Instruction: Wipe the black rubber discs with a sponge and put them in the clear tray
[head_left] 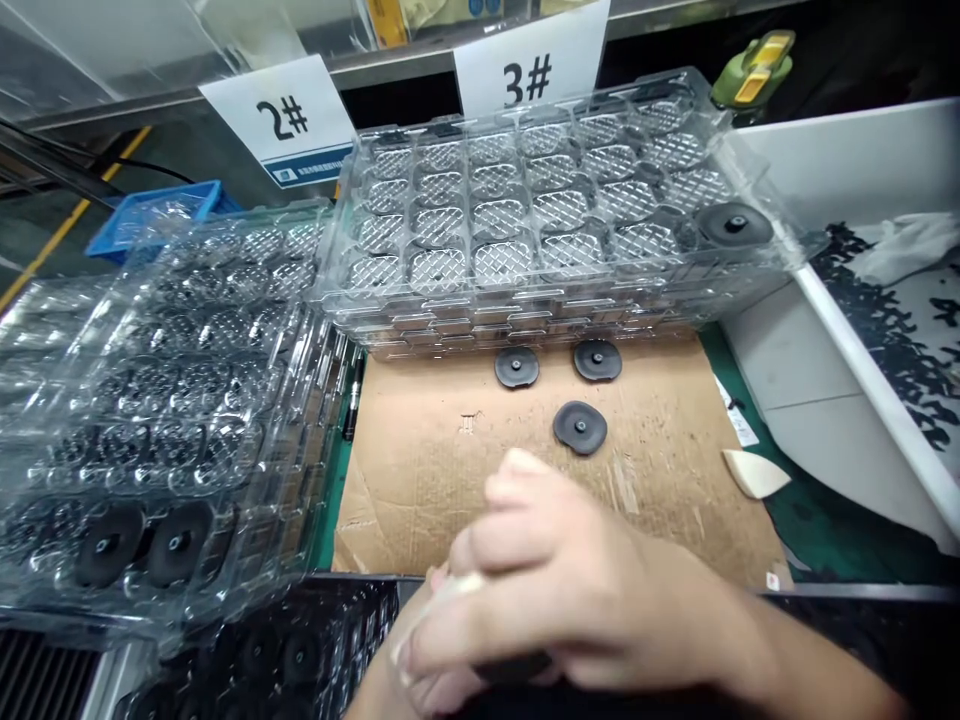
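Note:
My right hand (551, 570) is curled over in front of me, a little blurred, above the near edge of the cardboard sheet (420, 470). Beneath it lies my left hand (420, 660), mostly covered, its visible fingers bent. The hands meet around a dark piece (514, 668), of which only a sliver shows. Something pale peeks out between the fingers; I cannot make out what it is. Just beyond my hands, a black disc with a small central stud (580, 427) rests on the cardboard. Two similar black discs, one left (517, 367) and one right (598, 360), lie farther back.
A stack of clear trays (502, 215) stands behind the cardboard, with one black disc (735, 224) in its right corner. More clear trays (187, 400) fill the left. A white bin (847, 390) with black parts is on the right, near a pale wedge (756, 473).

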